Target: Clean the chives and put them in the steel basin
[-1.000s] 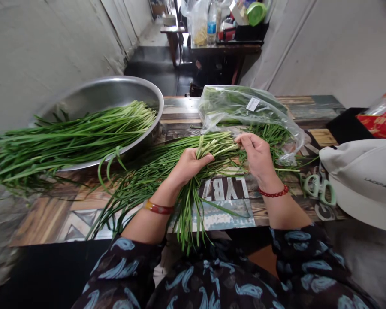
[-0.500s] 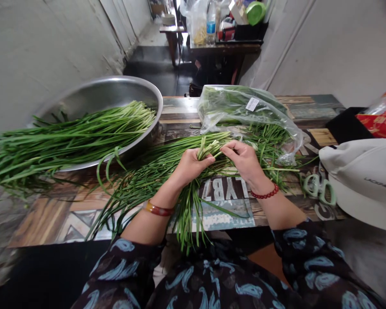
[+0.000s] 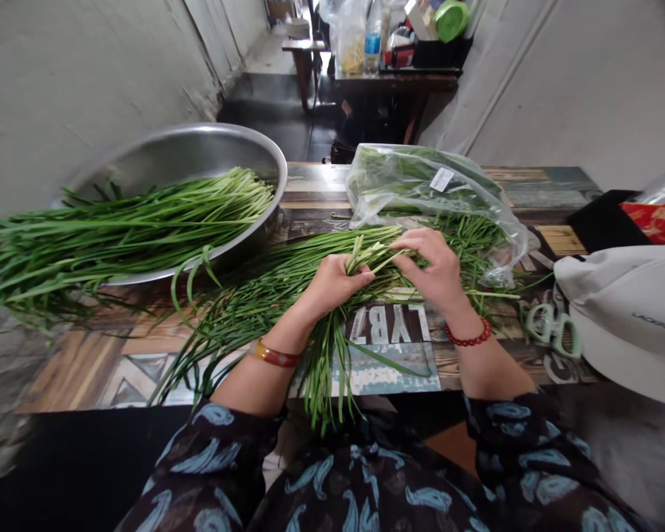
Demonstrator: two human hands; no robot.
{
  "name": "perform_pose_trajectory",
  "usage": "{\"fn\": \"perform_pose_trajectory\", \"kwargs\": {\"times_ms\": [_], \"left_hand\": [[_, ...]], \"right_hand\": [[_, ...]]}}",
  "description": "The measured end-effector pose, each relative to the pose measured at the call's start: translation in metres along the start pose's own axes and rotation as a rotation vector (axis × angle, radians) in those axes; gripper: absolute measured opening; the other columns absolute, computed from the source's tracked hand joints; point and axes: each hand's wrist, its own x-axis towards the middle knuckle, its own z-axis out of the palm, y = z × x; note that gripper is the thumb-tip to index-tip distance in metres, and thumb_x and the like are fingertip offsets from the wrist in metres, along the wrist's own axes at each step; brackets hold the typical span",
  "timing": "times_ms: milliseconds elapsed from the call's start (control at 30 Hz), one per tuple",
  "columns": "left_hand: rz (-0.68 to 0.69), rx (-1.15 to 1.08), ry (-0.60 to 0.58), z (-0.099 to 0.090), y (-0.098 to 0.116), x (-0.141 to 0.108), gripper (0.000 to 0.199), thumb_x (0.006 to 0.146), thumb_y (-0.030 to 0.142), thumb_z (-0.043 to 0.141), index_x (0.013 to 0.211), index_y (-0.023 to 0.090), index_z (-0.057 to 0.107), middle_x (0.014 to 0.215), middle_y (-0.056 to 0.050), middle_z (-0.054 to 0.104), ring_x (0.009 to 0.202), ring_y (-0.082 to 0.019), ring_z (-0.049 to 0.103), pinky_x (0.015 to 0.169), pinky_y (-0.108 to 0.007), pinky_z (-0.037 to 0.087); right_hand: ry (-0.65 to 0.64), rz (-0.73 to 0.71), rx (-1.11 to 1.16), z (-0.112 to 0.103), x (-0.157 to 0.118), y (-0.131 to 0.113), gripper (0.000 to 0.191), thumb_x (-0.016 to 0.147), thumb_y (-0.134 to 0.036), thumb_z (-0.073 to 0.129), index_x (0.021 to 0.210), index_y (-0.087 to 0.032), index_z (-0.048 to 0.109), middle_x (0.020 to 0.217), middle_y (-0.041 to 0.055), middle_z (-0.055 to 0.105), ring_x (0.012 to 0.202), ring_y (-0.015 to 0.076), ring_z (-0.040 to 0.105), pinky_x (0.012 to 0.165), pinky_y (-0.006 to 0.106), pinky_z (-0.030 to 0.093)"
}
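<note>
A small bunch of garlic chives (image 3: 335,362) is gripped in my left hand (image 3: 332,284), its pale cut ends poking up past the thumb and its green leaves hanging over the table's front edge. My right hand (image 3: 433,270) is closed at those pale ends, thumb and forefinger pinching the tip of one stalk. Beneath and behind both hands lies a larger loose pile of chives (image 3: 266,284), roots to the right. Short trimmings and leaves (image 3: 471,240) are scattered beside my right hand.
A big steel basin (image 3: 280,166) at left holds more chives, leaves spilling over its rim. Behind my hands lies a clear plastic bag (image 3: 440,181) of greens. Green-handled scissors (image 3: 551,329) and a pale cap (image 3: 623,318) are at right, near a black box (image 3: 598,218).
My right hand has shifted slightly right and away from my left hand, its fingers drawing along a stalk. My left hand keeps its hold on the bunch. The view has tilted slightly.
</note>
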Motion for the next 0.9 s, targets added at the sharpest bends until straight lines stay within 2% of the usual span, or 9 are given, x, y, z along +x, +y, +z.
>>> {"fn": "perform_pose_trajectory", "kwargs": {"times_ms": [100, 200, 300, 367, 467, 533, 667, 800, 900], "left_hand": [[0.017, -0.011, -0.005, 0.000, 0.000, 0.000, 0.022, 0.072, 0.033, 0.069, 0.067, 0.011, 0.066, 0.061, 0.002, 0.055, 0.060, -0.010, 0.045, 0.060, -0.023, 0.034], [0.030, -0.009, -0.013, 0.000, -0.001, 0.000, 0.022, 0.072, 0.033, 0.069, 0.068, 0.012, 0.067, 0.061, 0.002, 0.056, 0.061, -0.010, 0.046, 0.060, -0.023, 0.035], [0.036, 0.008, -0.014, -0.001, -0.003, 0.001, 0.021, 0.072, 0.033, 0.069, 0.066, 0.012, 0.067, 0.060, 0.002, 0.055, 0.058, -0.009, 0.045, 0.059, -0.023, 0.035], [0.035, 0.011, -0.007, -0.001, -0.004, 0.002, 0.021, 0.071, 0.032, 0.069, 0.065, 0.012, 0.066, 0.059, 0.002, 0.056, 0.058, -0.009, 0.045, 0.058, -0.023, 0.035], [0.028, 0.008, 0.003, -0.002, -0.004, 0.002, 0.020, 0.071, 0.032, 0.069, 0.065, 0.012, 0.066, 0.059, 0.002, 0.057, 0.058, -0.010, 0.047, 0.059, -0.023, 0.036], [0.024, 0.007, 0.004, -0.002, -0.003, 0.002, 0.021, 0.070, 0.032, 0.070, 0.065, 0.012, 0.067, 0.059, 0.002, 0.057, 0.058, -0.010, 0.047, 0.059, -0.023, 0.036], [0.015, -0.014, 0.005, -0.003, -0.001, 0.002, 0.021, 0.071, 0.033, 0.071, 0.067, 0.012, 0.068, 0.060, 0.002, 0.057, 0.059, -0.010, 0.046, 0.059, -0.023, 0.036], [0.004, -0.069, -0.014, -0.002, 0.000, 0.002, 0.025, 0.071, 0.036, 0.071, 0.069, 0.012, 0.068, 0.060, 0.002, 0.055, 0.058, -0.009, 0.044, 0.058, -0.022, 0.035], [0.004, -0.093, -0.022, -0.002, 0.000, 0.001, 0.025, 0.072, 0.037, 0.071, 0.068, 0.013, 0.066, 0.060, 0.003, 0.054, 0.057, -0.009, 0.042, 0.057, -0.022, 0.034]], "right_hand": [[-0.109, -0.064, -0.043, 0.007, 0.000, -0.003, 0.011, 0.086, -0.035, 0.069, 0.079, -0.026, 0.071, 0.087, 0.0031, 0.073, 0.088, 0.0217, 0.065, 0.090, 0.041, 0.048], [-0.105, 0.017, 0.088, 0.017, -0.002, 0.002, 0.018, 0.089, -0.033, 0.064, 0.074, -0.023, 0.067, 0.080, 0.0020, 0.069, 0.079, 0.0178, 0.063, 0.079, 0.034, 0.049], [-0.022, 0.194, 0.149, 0.019, -0.005, 0.012, 0.022, 0.089, -0.038, 0.062, 0.076, -0.021, 0.066, 0.076, 0.0008, 0.066, 0.072, 0.0153, 0.059, 0.069, 0.029, 0.046], [0.095, 0.305, 0.136, 0.015, -0.006, 0.021, 0.025, 0.088, -0.043, 0.063, 0.078, -0.020, 0.067, 0.072, -0.0006, 0.064, 0.067, 0.0144, 0.056, 0.064, 0.028, 0.044], [0.228, 0.357, 0.147, 0.005, -0.005, 0.026, 0.030, 0.089, -0.048, 0.062, 0.081, -0.021, 0.068, 0.070, -0.0009, 0.064, 0.067, 0.0148, 0.057, 0.065, 0.028, 0.045], [0.186, 0.273, 0.147, 0.000, -0.003, 0.022, 0.028, 0.092, -0.046, 0.059, 0.082, -0.022, 0.070, 0.077, 0.0010, 0.068, 0.073, 0.0162, 0.060, 0.070, 0.030, 0.047], [-0.023, 0.089, 0.059, 0.000, 0.000, 0.007, 0.014, 0.088, -0.036, 0.064, 0.084, -0.024, 0.070, 0.086, 0.0027, 0.070, 0.078, 0.0168, 0.061, 0.072, 0.031, 0.049], [-0.043, 0.113, 0.046, 0.008, -0.001, 0.002, 0.017, 0.087, -0.032, 0.064, 0.073, -0.023, 0.066, 0.074, 0.0008, 0.066, 0.070, 0.0154, 0.057, 0.067, 0.030, 0.047], [-0.043, 0.233, 0.200, 0.018, -0.004, 0.006, 0.018, 0.086, -0.036, 0.065, 0.076, -0.021, 0.066, 0.073, -0.0005, 0.064, 0.066, 0.0130, 0.053, 0.064, 0.028, 0.045]]}}
